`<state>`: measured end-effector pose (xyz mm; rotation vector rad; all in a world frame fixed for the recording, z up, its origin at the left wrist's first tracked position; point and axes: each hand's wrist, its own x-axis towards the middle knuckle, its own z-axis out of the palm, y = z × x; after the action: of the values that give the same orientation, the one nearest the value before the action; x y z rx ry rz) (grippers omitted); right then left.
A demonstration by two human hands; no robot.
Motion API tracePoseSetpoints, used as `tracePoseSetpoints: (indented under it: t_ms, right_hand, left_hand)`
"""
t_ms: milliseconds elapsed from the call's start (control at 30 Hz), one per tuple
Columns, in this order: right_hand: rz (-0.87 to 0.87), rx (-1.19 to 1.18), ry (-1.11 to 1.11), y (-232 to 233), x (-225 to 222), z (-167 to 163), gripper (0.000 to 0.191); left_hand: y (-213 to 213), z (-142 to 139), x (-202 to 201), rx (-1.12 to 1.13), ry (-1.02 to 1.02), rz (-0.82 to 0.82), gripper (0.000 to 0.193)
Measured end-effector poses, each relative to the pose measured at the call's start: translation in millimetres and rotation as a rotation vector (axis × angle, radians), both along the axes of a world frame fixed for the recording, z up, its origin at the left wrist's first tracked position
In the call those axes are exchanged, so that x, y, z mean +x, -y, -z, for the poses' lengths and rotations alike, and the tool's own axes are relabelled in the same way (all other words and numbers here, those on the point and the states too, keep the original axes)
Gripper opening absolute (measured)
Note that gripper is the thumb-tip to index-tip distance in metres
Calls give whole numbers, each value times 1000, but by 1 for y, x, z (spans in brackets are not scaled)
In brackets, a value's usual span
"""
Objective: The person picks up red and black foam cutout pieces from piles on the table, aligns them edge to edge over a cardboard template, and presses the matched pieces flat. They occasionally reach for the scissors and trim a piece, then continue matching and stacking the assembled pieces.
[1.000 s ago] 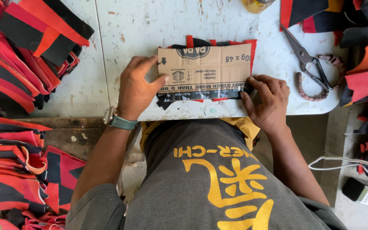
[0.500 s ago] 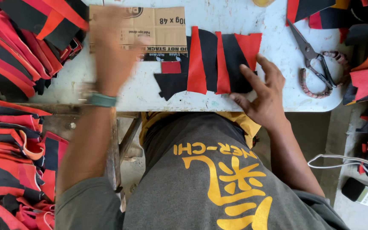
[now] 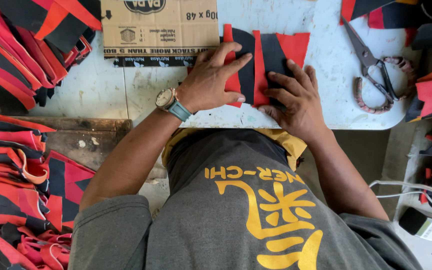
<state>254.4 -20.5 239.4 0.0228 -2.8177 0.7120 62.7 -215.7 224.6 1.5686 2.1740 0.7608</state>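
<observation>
Hands (image 3: pixel 216 80) over half-hidden fabric piece (image 3: pixel 271 52)

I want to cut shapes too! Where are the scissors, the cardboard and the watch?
scissors (image 3: pixel 371 67): head view, on the blades near the pivot.
cardboard (image 3: pixel 158 30): head view, middle of the flat brown sheet.
watch (image 3: pixel 166 98): head view, on the round face at the left wrist.
</observation>
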Motion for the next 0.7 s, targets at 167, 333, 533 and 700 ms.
tracePoseSetpoints:
  t_ms: [167, 333, 533, 700]
  right_hand:
    - [65, 15, -38, 3, 2, 6, 34]
    - [4, -47, -12, 2, 2, 0, 32]
    - [16, -31, -20, 5, 1, 0, 32]
    - [-12, -80, -1, 2, 2, 0, 30]
  left_hand:
    - [5, 7, -2, 19, 28, 27, 94]
    - [7, 8, -3, 13, 12, 40, 89]
    - [6, 12, 0, 21, 1, 50, 80]
    - [2, 12, 4, 0, -6, 18, 71]
